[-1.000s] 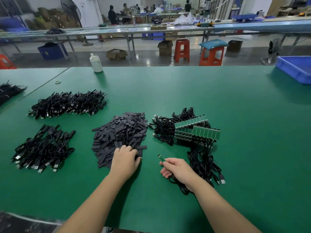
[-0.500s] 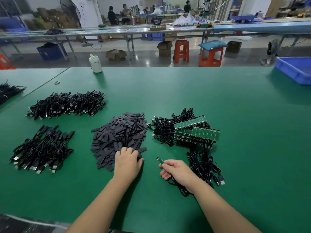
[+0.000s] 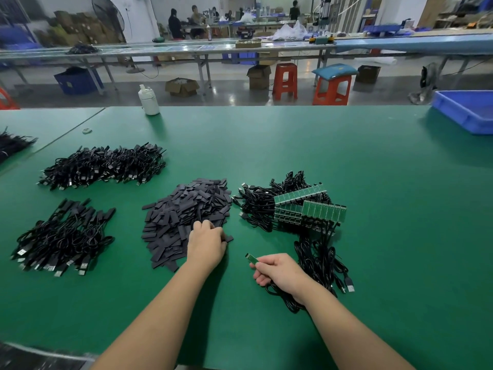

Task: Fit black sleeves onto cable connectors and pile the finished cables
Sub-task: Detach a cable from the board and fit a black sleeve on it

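Observation:
A heap of flat black sleeves (image 3: 184, 217) lies in the middle of the green table (image 3: 373, 198). My left hand (image 3: 206, 243) rests on the heap's near right edge, fingers curled into the sleeves; whether it holds one is hidden. My right hand (image 3: 280, 273) grips a black cable whose small green connector board (image 3: 252, 259) sticks out toward the left hand. Right of the heap lie unsleeved cables with green boards (image 3: 301, 212). Two piles of sleeved cables lie at left, one near (image 3: 64, 239) and one farther back (image 3: 104, 166).
A white bottle (image 3: 148, 101) stands at the table's far edge and a blue tray (image 3: 466, 110) at the far right. More black cables (image 3: 10, 145) lie on the neighbouring table at left. Stools, boxes and seated people are beyond.
My left hand has slid a little forward and right along the sleeve heap's edge, its fingers curling in. My right hand with the cable has stayed nearly still.

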The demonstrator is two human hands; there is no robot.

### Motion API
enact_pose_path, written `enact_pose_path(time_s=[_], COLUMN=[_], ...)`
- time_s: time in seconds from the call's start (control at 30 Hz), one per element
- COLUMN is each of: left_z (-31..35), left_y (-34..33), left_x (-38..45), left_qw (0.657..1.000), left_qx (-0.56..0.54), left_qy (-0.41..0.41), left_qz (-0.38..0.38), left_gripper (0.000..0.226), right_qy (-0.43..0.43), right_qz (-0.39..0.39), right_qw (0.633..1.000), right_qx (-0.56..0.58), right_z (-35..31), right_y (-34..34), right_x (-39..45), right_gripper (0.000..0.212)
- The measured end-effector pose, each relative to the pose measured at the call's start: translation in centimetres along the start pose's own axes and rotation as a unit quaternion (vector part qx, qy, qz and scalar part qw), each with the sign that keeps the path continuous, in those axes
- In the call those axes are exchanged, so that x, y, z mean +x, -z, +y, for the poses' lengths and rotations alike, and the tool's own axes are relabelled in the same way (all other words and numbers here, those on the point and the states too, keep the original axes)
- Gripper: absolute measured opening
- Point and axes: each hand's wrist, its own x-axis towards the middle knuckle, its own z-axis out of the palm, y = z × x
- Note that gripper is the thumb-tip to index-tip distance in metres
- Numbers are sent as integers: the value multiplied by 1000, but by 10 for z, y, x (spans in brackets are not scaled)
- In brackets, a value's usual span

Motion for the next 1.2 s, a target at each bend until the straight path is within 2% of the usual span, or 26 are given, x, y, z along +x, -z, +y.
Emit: enact_pose_path(time_s=[0.1,0.17,0.2,0.23,0.3,0.33,0.4,0.47,0.6,0.8,0.9,1.03,1.2], left_z=[-1,2,4,7,12,13,11,8,4,-1,-1,1,3], left_y=[4,10,13,16,19,20,19,16,10,7,7,5,2], left_x=[-1,-4,-6,-8,-10,-12,-16,-20,-30,-46,-51,-56,-61], left_qw=[996,993,990,984,949,927,904,902,922,937,930,921,924], left_qx=[46,5,-57,-141,-313,-372,-415,-415,-361,-324,-353,-379,-373], left_qy=[-57,-72,-58,-35,-10,-17,-29,-39,-77,-102,-88,-55,-51], left_qz=[41,98,115,107,18,-34,-95,-114,-118,-82,-62,-75,-62], left_gripper=[22,16,11,8,16,22,29,26,25,23,18,25,19], right_qy=[-2,-4,-2,-1,1,2,4,2,-14,-29,-29,-28,-32], right_qz=[8,10,8,5,-6,-12,-15,-6,11,15,16,17,11], right_qw=[1000,1000,1000,1000,1000,1000,1000,1000,997,990,988,988,990], right_qx=[-6,-6,-5,-3,2,2,-3,3,71,140,152,150,136], right_z=[1,3,3,3,3,3,1,0,0,2,4,7,9], right_y=[1,1,1,2,2,2,3,4,4,6,8,9,9], right_x=[1,2,2,2,3,2,2,2,3,6,7,9,10], right_gripper=[26,32,32,31,30,28,24,20,16,13,14,14,15])
